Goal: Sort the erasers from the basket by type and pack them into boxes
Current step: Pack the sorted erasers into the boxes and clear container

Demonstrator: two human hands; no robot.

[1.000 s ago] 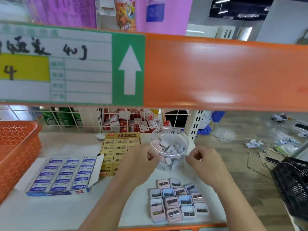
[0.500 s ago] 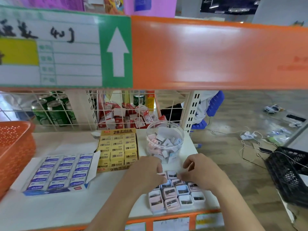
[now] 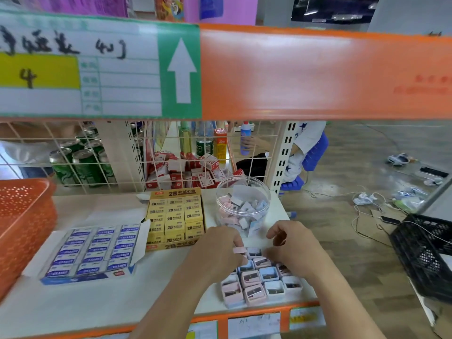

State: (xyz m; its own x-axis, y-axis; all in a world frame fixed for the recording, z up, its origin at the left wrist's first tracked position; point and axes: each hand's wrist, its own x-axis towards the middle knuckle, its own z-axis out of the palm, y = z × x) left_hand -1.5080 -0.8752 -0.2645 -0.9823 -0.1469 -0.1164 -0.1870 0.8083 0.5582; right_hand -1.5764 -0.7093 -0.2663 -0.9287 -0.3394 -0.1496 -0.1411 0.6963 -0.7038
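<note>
Pink piece going onto the sorted block

The left hand (image 3: 215, 248) has a closed grip on a pink eraser (image 3: 239, 250), pinched at the far edge of the pink-and-blue block (image 3: 259, 280) on the shelf (image 3: 97, 302), probably to extend a row. The right hand (image 3: 293, 245) curls alongside, and I cannot tell whether its grip holds anything.

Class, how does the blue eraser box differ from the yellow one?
The blue box holds blue-and-white erasers marked ERASER; the yellow box holds yellow ones marked 2B. The blue box lies left, nearer the front; the yellow box sits farther back. Both are open and full.
</note>
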